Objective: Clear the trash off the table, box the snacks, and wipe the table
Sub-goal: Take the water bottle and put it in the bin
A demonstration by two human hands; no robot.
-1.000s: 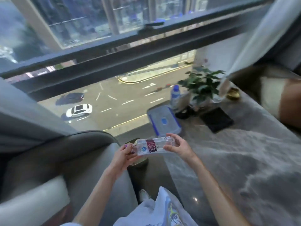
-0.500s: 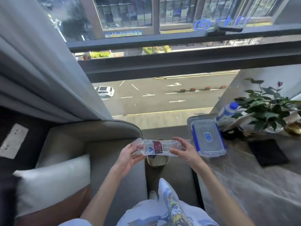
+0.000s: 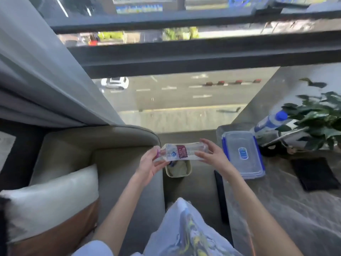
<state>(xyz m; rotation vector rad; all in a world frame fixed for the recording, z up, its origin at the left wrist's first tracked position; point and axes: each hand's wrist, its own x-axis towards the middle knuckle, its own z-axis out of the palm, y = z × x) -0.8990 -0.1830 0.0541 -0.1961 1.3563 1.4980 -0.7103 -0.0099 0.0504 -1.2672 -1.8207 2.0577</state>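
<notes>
Two hands point(image 3: 184, 161), bottle point(image 3: 181, 152), bin point(image 3: 178, 169) half-hidden

Bright daylight is pouring in through the large dark-framed window point(image 3: 184, 52), washing out the street beyond. Motion blur is smearing the whole frame, and wide-angle distortion is bending the grey curtain point(image 3: 46, 71). Soft glare is sheening the grey marbled counter point(image 3: 295, 209).

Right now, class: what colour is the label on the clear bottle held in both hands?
Dark red, with a small blue mark beside it, on the clear bottle; head view.
</notes>
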